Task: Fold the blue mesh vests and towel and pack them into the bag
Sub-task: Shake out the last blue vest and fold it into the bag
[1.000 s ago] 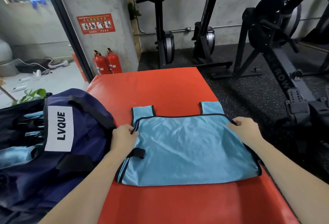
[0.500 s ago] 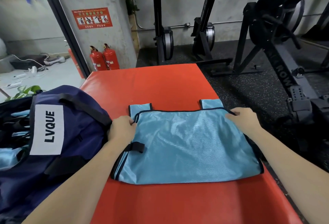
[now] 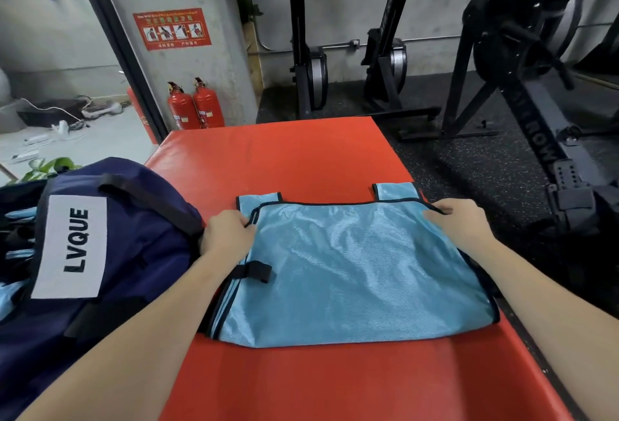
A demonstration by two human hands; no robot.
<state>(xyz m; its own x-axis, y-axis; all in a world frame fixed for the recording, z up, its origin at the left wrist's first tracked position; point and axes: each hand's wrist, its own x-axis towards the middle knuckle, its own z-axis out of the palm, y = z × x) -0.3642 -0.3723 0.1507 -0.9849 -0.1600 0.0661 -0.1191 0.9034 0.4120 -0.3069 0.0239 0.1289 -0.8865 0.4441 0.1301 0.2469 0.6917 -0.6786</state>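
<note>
Blue mesh vest [image 3: 351, 270] lay flat on red bench [image 3: 284, 159], spread between hands. Left hand [image 3: 227, 234] gripped vest's far-left corner, fingers curled over black edging. Right hand [image 3: 459, 223] pinched far-right corner likewise. Navy bag [image 3: 110, 253] sat just left of left hand, more blue fabric visible inside.

Both bare forearms reach forward, angled inward. The left hand [image 3: 227, 234] lies knuckles-up with fingers curled, pinching cloth at its fingertips. The right hand [image 3: 459, 224] lies across from it, fingers bent, gripping cloth under its fingertips.
</note>
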